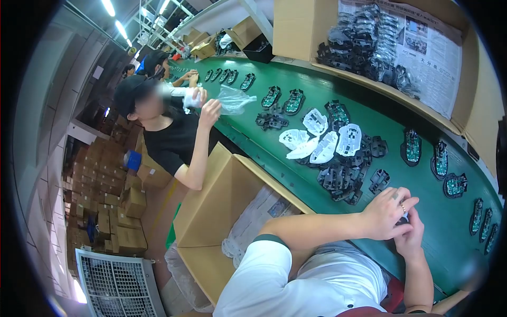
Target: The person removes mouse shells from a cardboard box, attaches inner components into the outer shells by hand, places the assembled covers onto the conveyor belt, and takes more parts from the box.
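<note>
My left hand, with a ring on one finger, is closed around a small dark part. My right hand grips the same part from below, and the fingers of both hands hide most of it. Just beyond them on the green work surface lies a black plastic piece. Further off is a pile of black plastic pieces, with several white plastic shells on and beside it. Green circuit boards in black bases, such as this one, stand to the right.
An open cardboard box stands at the near edge, left of my arm. Another carton, lined with newspaper, holds bagged and black parts. A co-worker handles a clear plastic bag. Part of another person's arm shows at lower right.
</note>
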Motion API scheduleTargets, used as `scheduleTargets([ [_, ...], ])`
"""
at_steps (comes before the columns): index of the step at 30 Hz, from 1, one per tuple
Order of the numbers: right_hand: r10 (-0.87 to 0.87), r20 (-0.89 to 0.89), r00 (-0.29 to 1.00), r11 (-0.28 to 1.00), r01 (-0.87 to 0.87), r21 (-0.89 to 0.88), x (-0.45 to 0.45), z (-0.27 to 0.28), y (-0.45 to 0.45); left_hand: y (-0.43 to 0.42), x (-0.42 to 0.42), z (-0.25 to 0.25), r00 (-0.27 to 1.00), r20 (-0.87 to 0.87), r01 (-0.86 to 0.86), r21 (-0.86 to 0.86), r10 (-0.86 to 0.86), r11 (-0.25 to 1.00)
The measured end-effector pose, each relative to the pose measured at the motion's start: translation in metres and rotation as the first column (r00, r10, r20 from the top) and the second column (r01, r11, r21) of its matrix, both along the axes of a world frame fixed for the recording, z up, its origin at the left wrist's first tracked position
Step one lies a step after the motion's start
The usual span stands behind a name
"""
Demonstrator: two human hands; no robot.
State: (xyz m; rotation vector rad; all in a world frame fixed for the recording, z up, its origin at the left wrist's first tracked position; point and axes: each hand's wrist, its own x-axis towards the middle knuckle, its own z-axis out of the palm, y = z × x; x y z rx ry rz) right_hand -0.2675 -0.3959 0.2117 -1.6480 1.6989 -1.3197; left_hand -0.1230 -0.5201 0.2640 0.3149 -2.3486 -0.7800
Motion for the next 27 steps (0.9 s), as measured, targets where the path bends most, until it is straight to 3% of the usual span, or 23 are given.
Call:
scheduleTargets([
  [1, -0.022, 0.043, 0.999, 1.0, 0.022, -0.021, 0.0, 0.001, 0.0, 0.001, -0.002, -0.005, 0.998, -0.044, -0.042, -0.012, 0.041, 0.999],
  [4, -0.067, 0.222, 0.973, 0.995, 0.081, -0.055, 0.005, 0.001, 0.002, -0.002, -0.006, -0.014, 0.996, 0.067, -0.066, 0.255, 0.051, 0.965],
  [6, -0.069, 0.36, 0.93, 0.993, 0.1, -0.07, -0.001, -0.007, -0.002, -0.001, -0.015, -0.037, 0.988, -0.103, -0.081, 0.295, 0.116, 0.952],
  [9, -0.054, 0.298, 0.953, 0.994, 0.081, -0.08, -0.007, -0.002, -0.007, -0.014, -0.012, -0.027, 0.999, 0.007, 0.03, 0.514, -0.038, 0.857],
  [10, -0.062, 0.233, 0.971, 0.993, 0.083, -0.082, -0.006, 0.007, -0.008, -0.013, -0.012, -0.026, 1.0, -0.013, 0.022, 0.496, -0.018, 0.868],
  [13, -0.108, 0.579, 0.808, 0.96, 0.236, -0.149, 0.016, 0.006, -0.015, -0.012, -0.012, -0.024, 0.998, -0.064, 0.016, 0.44, 0.014, 0.898],
  [19, 0.001, 0.579, 0.815, 0.999, -0.024, 0.032, -0.003, -0.01, -0.008, -0.016, -0.009, -0.021, 0.999, -0.05, 0.018, 0.393, 0.002, 0.919],
  [24, -0.007, 0.56, 0.829, 1.0, 0.006, 0.003, -0.002, -0.005, -0.007, -0.018, -0.008, -0.024, 0.995, -0.1, 0.063, 0.523, -0.013, 0.85],
  [27, -0.016, 0.566, 0.825, 1.0, 0.014, 0.007, -0.003, -0.01, -0.007, -0.02, -0.012, -0.028, 0.99, -0.137, 0.036, 0.33, 0.01, 0.943],
])
